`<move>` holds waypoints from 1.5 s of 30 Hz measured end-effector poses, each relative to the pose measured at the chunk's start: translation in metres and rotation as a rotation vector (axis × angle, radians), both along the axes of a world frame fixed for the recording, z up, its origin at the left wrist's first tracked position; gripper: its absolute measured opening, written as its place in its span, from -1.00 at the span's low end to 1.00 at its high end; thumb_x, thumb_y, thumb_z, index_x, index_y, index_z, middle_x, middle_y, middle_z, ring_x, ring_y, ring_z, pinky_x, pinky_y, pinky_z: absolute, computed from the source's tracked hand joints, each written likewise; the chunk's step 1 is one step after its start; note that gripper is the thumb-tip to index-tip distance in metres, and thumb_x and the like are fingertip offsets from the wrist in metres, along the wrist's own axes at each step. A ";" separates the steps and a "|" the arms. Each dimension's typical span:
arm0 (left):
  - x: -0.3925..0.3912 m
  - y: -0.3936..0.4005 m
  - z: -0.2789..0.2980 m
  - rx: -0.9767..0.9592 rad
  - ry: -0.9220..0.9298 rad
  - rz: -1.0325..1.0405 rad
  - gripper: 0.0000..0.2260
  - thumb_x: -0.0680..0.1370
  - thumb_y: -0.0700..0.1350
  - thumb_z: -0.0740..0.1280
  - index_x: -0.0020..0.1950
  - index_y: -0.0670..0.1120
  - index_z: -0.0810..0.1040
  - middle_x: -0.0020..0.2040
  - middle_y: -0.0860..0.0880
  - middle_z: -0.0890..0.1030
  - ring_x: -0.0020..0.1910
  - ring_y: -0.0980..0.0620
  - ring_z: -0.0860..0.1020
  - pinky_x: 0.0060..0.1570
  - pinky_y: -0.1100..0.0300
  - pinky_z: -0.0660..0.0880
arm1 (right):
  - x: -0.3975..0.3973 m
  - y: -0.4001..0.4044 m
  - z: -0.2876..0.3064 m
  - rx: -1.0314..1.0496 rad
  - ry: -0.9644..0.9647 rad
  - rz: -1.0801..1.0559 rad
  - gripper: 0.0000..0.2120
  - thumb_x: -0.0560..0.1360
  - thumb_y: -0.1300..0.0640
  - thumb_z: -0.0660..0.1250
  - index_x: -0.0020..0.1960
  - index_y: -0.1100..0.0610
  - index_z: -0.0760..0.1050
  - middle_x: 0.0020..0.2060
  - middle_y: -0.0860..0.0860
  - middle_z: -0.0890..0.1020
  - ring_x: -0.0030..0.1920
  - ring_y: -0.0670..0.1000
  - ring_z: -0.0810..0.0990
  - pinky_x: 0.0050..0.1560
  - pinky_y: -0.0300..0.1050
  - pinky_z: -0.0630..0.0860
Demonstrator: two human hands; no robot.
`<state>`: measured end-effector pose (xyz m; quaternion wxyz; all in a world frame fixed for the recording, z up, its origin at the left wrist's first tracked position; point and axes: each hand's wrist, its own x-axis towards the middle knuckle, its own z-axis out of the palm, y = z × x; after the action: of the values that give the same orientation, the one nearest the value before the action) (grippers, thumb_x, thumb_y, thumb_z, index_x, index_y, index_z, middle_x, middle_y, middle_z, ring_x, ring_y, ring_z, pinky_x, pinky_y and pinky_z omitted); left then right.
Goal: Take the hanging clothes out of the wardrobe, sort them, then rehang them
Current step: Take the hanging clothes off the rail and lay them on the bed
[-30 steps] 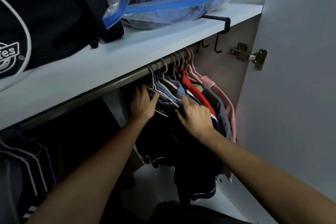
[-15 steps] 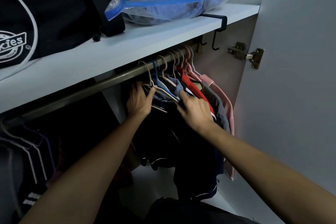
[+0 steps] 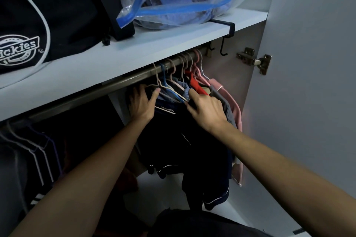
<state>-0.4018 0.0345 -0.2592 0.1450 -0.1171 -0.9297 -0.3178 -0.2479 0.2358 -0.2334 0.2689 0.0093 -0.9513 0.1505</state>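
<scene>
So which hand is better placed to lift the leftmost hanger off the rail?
Left, probably. The left hand already grips the beige hanger at the group's left end on the rail. The right hand is further right, fingers among the blue hanger and garments.

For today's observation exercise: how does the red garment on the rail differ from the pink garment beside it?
The red garment hangs deeper in the bunch, mostly hidden by neighbours; the pink garment hangs at the right end, nearest the wardrobe side wall, with its sleeve edge visible well down. The right hand lies close beside the red one; the pink one is untouched. Both hang from hangers on the rail.
</scene>
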 end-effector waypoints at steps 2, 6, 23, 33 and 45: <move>0.001 -0.003 0.004 0.023 0.002 -0.002 -0.29 0.55 0.47 0.06 0.36 -0.09 0.44 0.37 -0.23 0.46 0.38 -0.29 0.39 0.29 -0.19 0.40 | 0.003 -0.001 0.006 0.010 -0.005 0.012 -0.78 0.64 -0.04 0.28 0.02 0.02 0.26 -0.24 -0.04 0.41 -0.15 0.28 0.56 -0.30 -0.01 0.25; 0.016 -0.005 0.007 0.001 -0.016 0.011 -0.28 0.51 0.50 0.01 0.28 -0.08 0.43 0.32 -0.22 0.47 0.34 -0.30 0.40 0.26 -0.22 0.41 | 0.024 0.005 0.009 -0.004 -0.011 0.031 -0.79 0.64 -0.03 0.30 0.02 0.05 0.32 -0.22 0.07 0.58 -0.20 0.31 0.58 -0.33 0.00 0.28; 0.192 0.031 0.060 -0.135 0.272 -0.148 -0.53 0.66 0.29 0.18 -0.23 -0.05 0.29 -0.33 -0.04 0.43 -0.28 -0.19 0.49 -0.30 -0.02 0.35 | 0.190 0.095 0.043 -0.083 0.010 -0.049 -0.70 0.69 -0.17 0.25 -0.01 0.05 0.34 -0.34 -0.02 0.56 -0.37 0.19 0.55 -0.39 -0.01 0.42; 0.296 0.061 0.078 -0.034 0.396 -0.327 -0.47 0.67 0.25 0.27 -0.34 -0.05 0.23 -0.40 0.04 0.31 -0.44 -0.02 0.35 -0.41 0.03 0.23 | 0.321 0.122 0.047 -0.081 0.139 -0.224 -0.61 0.67 -0.19 0.28 -0.12 0.11 0.47 -0.40 -0.04 0.51 -0.45 0.09 0.48 -0.48 0.01 0.43; 0.453 0.176 0.072 0.072 0.370 -0.839 -0.55 0.66 0.18 0.33 -0.30 -0.05 0.34 -0.37 0.00 0.40 -0.40 -0.14 0.44 -0.39 -0.01 0.36 | 0.581 0.127 0.045 -0.099 0.158 -0.716 -0.68 0.64 -0.14 0.33 -0.07 0.11 0.52 -0.39 -0.06 0.57 -0.43 0.09 0.55 -0.45 -0.01 0.44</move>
<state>0.0507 0.2107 -0.1870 0.1714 -0.5331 -0.7486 -0.3550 0.3329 0.3624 -0.1886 0.3772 -0.3256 -0.8621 0.0916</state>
